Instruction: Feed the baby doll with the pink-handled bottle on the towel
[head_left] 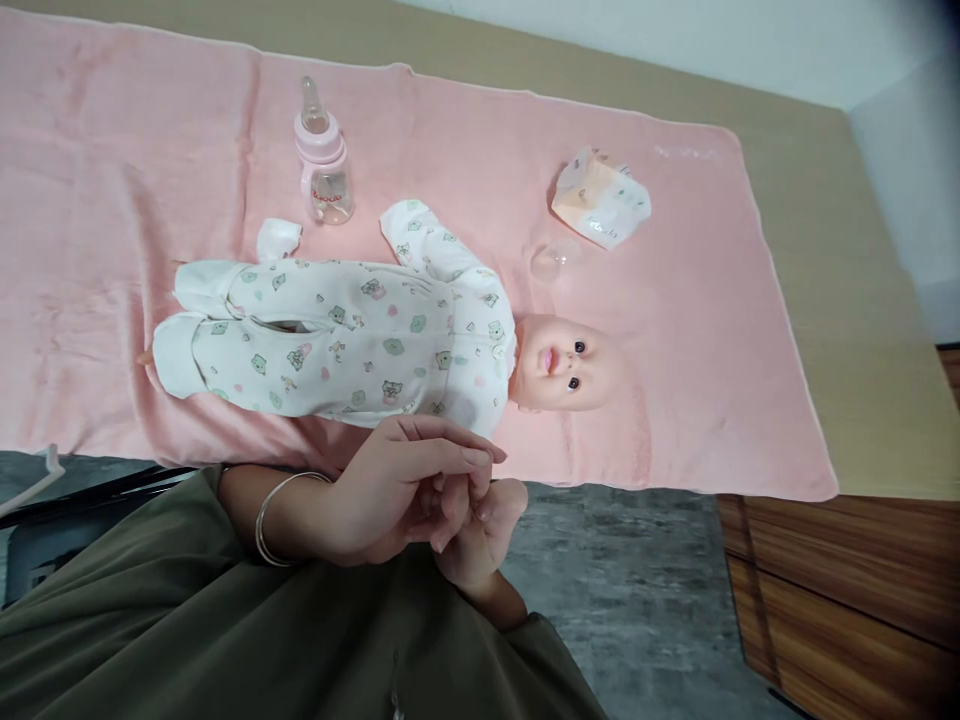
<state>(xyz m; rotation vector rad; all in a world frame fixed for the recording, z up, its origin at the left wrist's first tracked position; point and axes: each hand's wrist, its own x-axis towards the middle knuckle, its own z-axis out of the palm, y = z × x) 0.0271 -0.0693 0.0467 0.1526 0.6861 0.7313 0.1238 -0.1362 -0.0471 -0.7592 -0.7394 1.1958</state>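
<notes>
Doll [397,340] lies face-up, head right, on the far side of the touching left hand [375,490] and right hand [487,540]; fingers curled, any hold unclear. Likely light, soft-clothed; support neck and trunk.

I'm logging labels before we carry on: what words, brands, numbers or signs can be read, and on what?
Baby bottle: red lettering, possibly "Ryoda", too blurred to be sure.
Crumpled packet: small lettering, too blurred to read.
Pink cloth: pale corner marks, unreadable.
</notes>
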